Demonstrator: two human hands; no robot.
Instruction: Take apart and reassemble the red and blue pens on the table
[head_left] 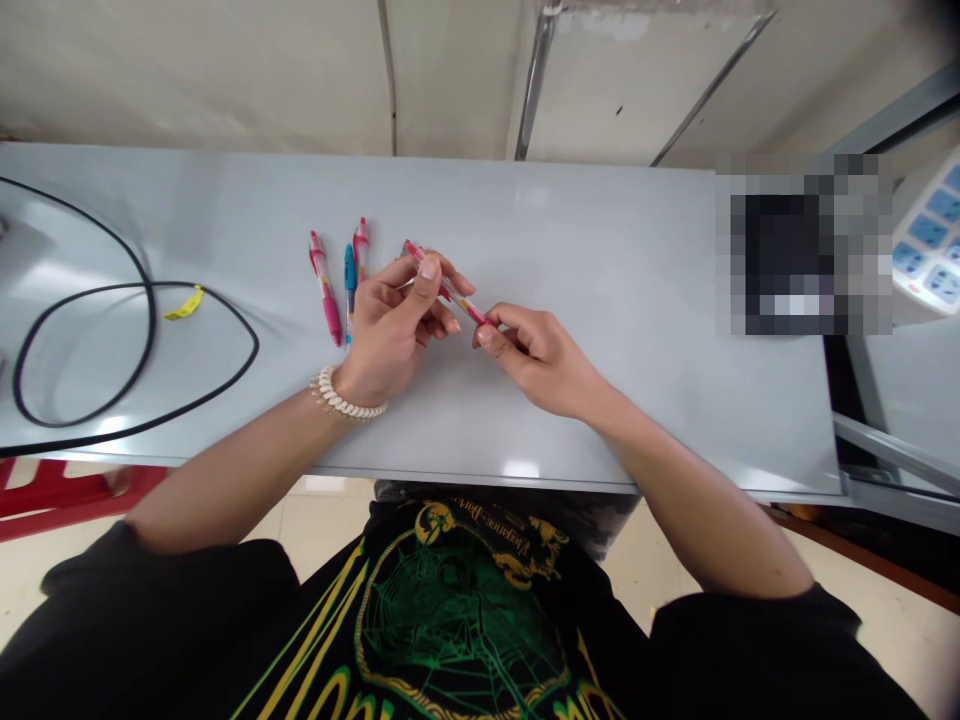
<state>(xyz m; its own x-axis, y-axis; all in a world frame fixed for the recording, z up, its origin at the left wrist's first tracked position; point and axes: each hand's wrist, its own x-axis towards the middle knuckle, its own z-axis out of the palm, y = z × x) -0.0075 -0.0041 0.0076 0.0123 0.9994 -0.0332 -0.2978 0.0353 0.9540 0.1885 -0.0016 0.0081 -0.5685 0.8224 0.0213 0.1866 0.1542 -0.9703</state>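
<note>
A pink and clear pen [465, 304] slants between my two hands above the table. My left hand [397, 320] grips its upper part between thumb and fingers, and a second pinkish piece shows partly behind those fingers. With thumb and forefinger, my right hand [536, 355] pinches the pen's lower pink end. Just left of my left hand lie a pink pen [325, 290], a blue pen [349, 275] and another pink pen [361, 245]. My left hand partly hides the lower ends of the last two.
The pens lie on a glossy light grey table [600, 240]. A black cable [150, 310] with a yellow tag [184, 304] loops over its left side. A blurred dark object [787, 260] is at the right end. A red stool [67, 495] stands below the left edge.
</note>
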